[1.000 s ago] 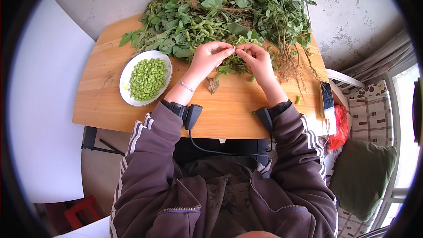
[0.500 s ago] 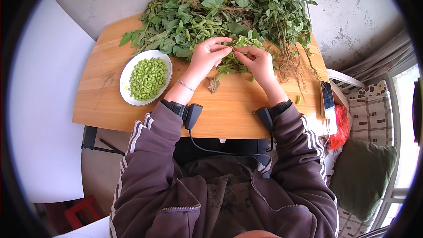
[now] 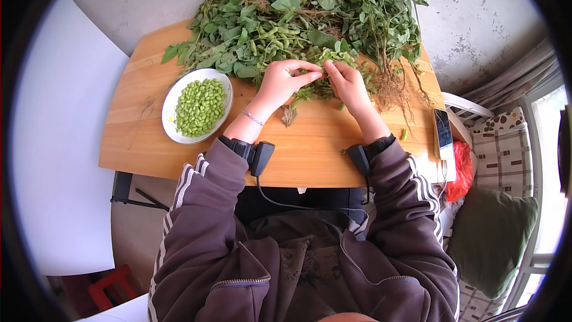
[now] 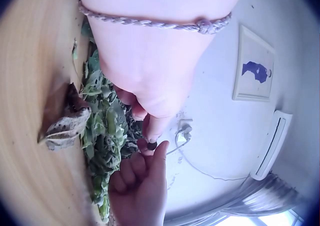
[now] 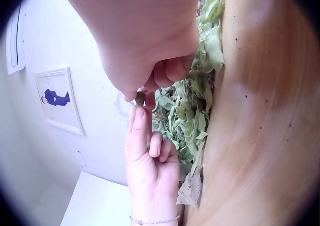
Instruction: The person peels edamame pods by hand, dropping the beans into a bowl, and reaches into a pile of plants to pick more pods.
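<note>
Both hands meet over the near edge of a heap of leafy soybean plants. Between their fingertips sits a small green soybean pod (image 5: 140,98), mostly covered by the fingers. My left hand (image 3: 282,85) pinches one end between thumb and index finger. From the other side my right hand (image 3: 350,88) pinches it, thumb on top and the remaining fingers curled in. Just beyond them lie pale green pods and husks (image 3: 336,57). A white oval plate (image 3: 170,96) left of the left hand holds a pile of shelled green soybeans (image 3: 199,107).
The uprooted soybean plants (image 3: 286,0) cover the table's far side, with roots (image 3: 393,92) at the right. A dry leaf (image 3: 289,115) lies near the left wrist. One loose pod (image 3: 404,135) and a phone (image 3: 442,134) are on the right of the wooden table (image 3: 298,161).
Half a second ago the left index finger was lifted off; now it is down again at the pod. The fingertips have shifted slightly right and the right thumb points more upward.
</note>
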The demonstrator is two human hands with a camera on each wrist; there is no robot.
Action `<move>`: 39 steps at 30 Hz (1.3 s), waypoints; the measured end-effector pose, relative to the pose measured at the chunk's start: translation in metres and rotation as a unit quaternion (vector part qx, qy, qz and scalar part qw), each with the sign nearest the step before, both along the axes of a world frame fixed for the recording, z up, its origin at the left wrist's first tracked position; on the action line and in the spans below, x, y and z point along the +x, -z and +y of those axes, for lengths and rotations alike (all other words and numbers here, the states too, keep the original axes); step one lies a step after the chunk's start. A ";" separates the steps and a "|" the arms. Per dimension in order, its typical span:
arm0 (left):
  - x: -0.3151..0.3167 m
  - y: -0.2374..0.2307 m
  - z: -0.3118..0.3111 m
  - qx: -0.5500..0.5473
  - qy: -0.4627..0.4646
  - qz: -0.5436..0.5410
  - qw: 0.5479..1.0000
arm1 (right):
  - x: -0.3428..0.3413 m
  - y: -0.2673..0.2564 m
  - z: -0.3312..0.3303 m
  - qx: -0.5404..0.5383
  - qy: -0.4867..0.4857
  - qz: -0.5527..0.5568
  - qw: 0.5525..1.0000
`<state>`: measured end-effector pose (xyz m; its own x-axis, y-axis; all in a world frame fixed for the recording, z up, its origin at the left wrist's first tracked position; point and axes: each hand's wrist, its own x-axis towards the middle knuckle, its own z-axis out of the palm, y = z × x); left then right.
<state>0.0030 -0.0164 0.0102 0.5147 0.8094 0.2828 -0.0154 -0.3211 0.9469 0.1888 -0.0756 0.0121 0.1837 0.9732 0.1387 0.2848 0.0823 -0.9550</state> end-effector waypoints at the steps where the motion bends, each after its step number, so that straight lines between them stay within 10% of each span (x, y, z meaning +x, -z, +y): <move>1: 0.001 0.001 0.000 -0.008 0.010 -0.011 1.000 | 0.000 -0.003 -0.002 -0.021 0.001 0.012 1.000; 39: -0.002 0.007 0.008 0.046 0.018 -0.038 0.998 | -0.005 -0.005 -0.006 0.048 -0.037 -0.060 0.996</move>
